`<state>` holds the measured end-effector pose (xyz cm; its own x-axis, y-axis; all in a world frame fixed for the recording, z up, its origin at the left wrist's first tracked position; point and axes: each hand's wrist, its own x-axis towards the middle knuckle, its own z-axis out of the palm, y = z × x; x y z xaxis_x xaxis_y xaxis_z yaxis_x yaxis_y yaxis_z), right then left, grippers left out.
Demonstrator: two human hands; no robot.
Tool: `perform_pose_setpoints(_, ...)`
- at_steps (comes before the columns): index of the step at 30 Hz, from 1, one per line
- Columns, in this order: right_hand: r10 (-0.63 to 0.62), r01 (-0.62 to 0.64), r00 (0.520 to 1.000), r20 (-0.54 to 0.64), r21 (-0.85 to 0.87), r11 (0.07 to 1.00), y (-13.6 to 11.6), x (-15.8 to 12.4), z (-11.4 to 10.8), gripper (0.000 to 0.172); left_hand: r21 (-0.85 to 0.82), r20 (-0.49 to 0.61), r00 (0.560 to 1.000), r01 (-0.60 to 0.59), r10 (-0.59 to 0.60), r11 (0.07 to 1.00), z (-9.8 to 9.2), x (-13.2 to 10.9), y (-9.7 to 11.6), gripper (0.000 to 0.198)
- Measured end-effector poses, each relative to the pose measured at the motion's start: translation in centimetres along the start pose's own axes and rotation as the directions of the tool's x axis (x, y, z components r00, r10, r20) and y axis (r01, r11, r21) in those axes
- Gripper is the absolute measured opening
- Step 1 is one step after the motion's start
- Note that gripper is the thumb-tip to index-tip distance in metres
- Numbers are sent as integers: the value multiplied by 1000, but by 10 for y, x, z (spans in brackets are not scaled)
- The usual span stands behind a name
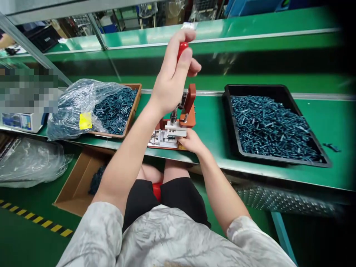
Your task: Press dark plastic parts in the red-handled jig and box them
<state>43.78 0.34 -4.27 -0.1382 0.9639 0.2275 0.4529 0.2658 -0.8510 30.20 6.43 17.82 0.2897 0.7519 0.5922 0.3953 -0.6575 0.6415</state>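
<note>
Desk (214, 126), green-topped, carries a black tray (278, 92) of dark teal parts (269, 128) near its right edge and a cardboard tray (134, 107) under a plastic bag (75, 107) toward its left. Between them, at the front edge, sits a hand press (189, 100) (orange frame, steel ram). Left grip (174, 79) closes around its red handle (182, 50); right grip (191, 141) touches its white block (175, 129), though whether it clamps that block is hard to tell.

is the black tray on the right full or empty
Nearly full: the black tray holds a heap of small dark teal parts covering most of its floor, bare black showing only at the far end.
</note>
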Motion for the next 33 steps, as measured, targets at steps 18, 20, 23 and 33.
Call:
perform_pose_setpoints(18, -64, 37, 979, -196, -136, 990, -8, -12, 15, 13, -464, -38, 853, 446, -520, 766, 0, -173, -161, 55)
perform_pose_setpoints(20, -70, 47, 983, -172, -134, 990, -8, -11, 14, 16, -645, -59, 812, 412, -580, 643, -3, -172, -163, 60)
perform_pose_setpoints(23, -60, 42, 986, -153, -116, 992, -5, -10, 13, 26, -733, -50, 813, 364, -579, 574, -4, -173, -164, 63)
perform_pose_setpoints(33, 54, -61, 993, -109, -60, 996, -15, -1, 9, 32, -764, -124, 821, 279, -557, 582, 4, -177, -165, 61)
